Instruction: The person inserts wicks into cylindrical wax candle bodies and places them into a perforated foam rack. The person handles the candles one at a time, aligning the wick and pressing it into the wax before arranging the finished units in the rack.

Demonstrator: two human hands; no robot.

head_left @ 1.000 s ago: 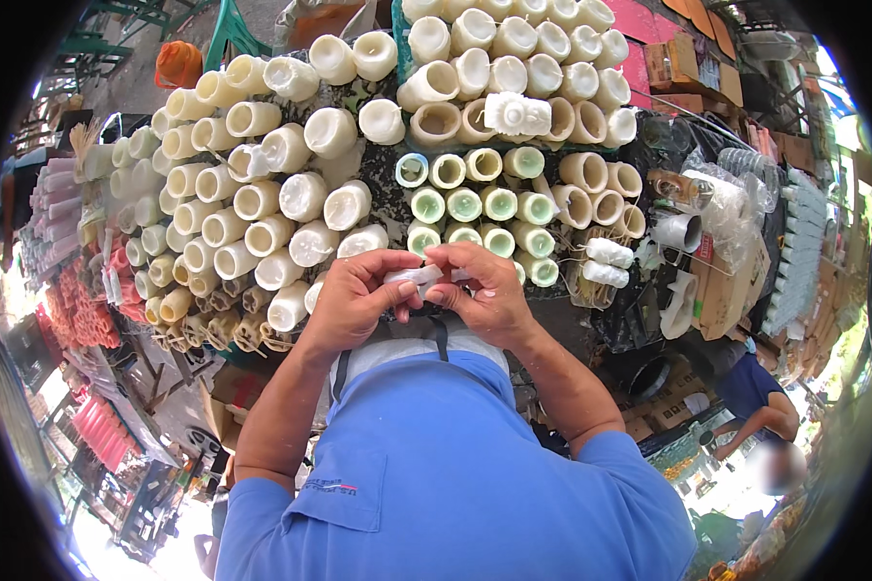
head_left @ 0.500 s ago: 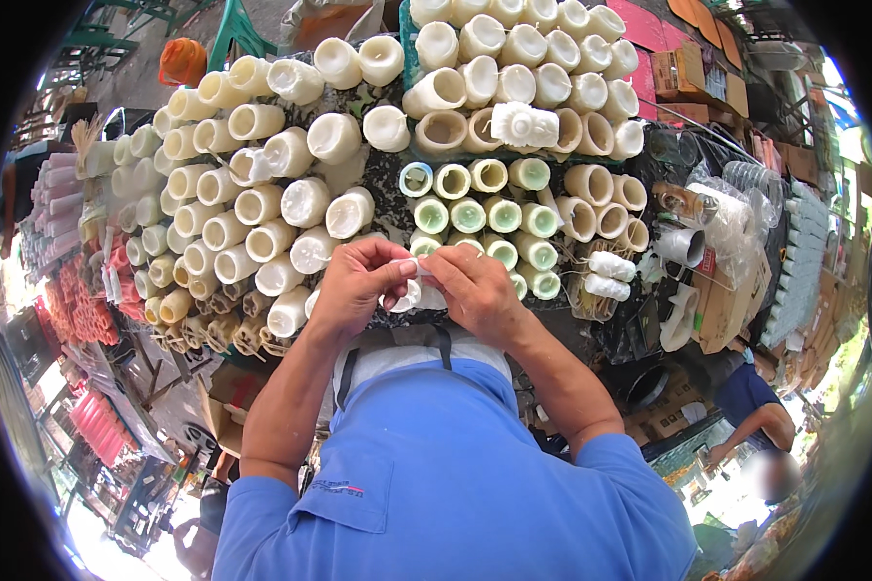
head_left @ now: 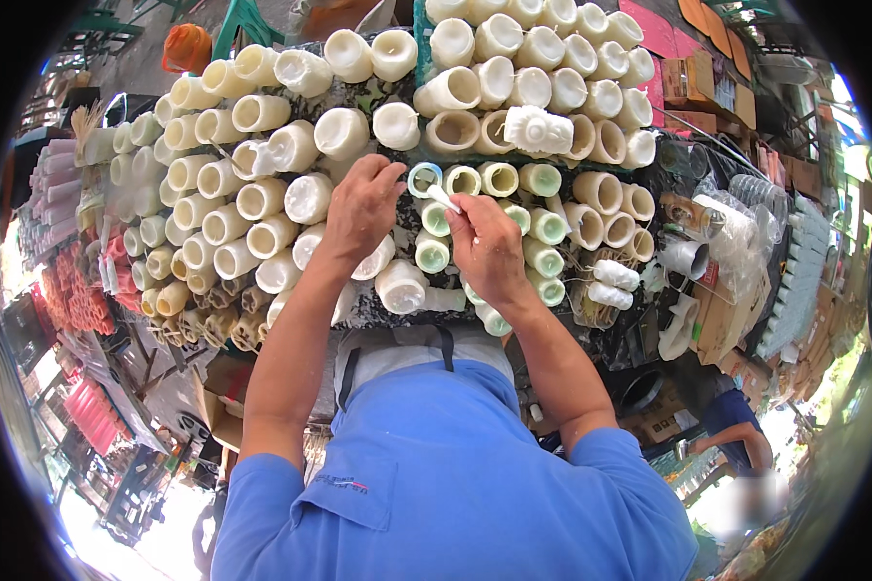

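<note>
Here, a small white stick-like piece [head_left: 445, 199] is being pinched between the fingers of the right hand [head_left: 489, 247], just beside a green-rimmed ring-shaped candle [head_left: 423, 179] lying among the rows on the desk [head_left: 358, 310]. The left hand [head_left: 361, 208] is being rested, fingers curled and gripping nothing visible, on the white candles near that ring, while cream cylindrical candles [head_left: 262, 198] and green-edged ones [head_left: 543, 228] are being displayed all around both hands.
</note>
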